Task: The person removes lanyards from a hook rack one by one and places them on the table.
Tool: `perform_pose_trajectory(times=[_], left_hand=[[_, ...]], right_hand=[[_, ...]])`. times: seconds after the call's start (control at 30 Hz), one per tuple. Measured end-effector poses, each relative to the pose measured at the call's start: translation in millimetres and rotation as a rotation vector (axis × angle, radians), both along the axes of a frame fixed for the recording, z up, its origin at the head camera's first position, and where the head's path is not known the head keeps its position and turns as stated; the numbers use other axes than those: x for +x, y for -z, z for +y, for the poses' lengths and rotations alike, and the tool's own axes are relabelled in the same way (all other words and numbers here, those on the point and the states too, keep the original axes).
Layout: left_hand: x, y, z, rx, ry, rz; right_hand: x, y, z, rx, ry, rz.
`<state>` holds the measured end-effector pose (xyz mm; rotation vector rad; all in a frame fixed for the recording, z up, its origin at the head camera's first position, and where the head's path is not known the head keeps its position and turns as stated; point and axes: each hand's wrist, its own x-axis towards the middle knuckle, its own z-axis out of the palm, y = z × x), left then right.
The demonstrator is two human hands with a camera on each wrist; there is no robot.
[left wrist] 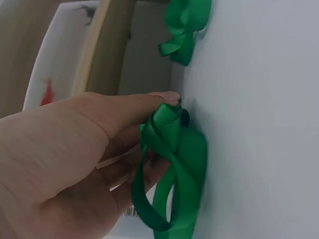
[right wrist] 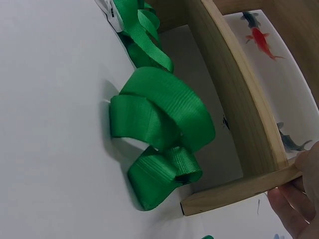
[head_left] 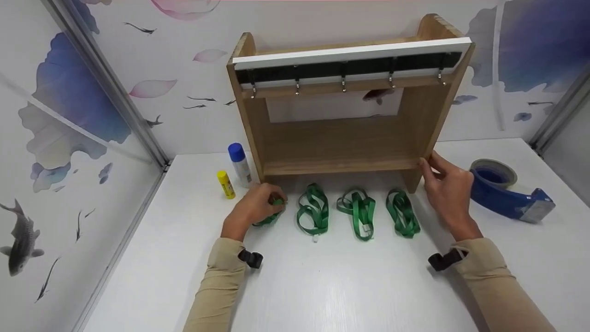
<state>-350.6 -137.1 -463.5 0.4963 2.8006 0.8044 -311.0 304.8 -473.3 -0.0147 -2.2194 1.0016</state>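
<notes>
My left hand pinches the leftmost green lanyard between thumb and fingers, and its loops hang beside the fingertips close to the white tabletop. With thumb and fingers, my right hand grips the lower right side panel of a wooden shelf. Across the shelf's upper front runs a white and black strip with several metal hooks. In front of the shelf lie three more bundled green lanyards: one nearest the left hand, one in the middle, and one nearest the right hand.
Left of the shelf stand a glue stick with a yellow cap and a larger tube with a blue cap. On the right, a blue tape dispenser lies beside the right hand. Printed wall panels stand behind and at the sides.
</notes>
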Motion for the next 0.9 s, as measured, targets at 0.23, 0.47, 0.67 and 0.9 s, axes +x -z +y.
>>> perform_pose_trajectory(times=[0.23,0.47,0.67,0.9], left_hand=[[5.5,-0.2,4.5,0.012,0.032,-0.078],[9.5,-6.0,4.7,-0.05,0.03,-0.074],[14.2,-9.5,5.4,-0.185,-0.023,-0.044],[19.1,-17.4,-3.8,-0.216,-0.101,-0.018]], right_hand=[[0.5,-0.2,-3.8,-0.004,0.001,-0.013],[-2.1,1.1,-5.4,0.026,0.015,0.003],[-2.4,-0.4,-8.5,0.018,0.016,-0.009],[-2.8,-1.1,-11.9,0.014,0.014,-0.025]])
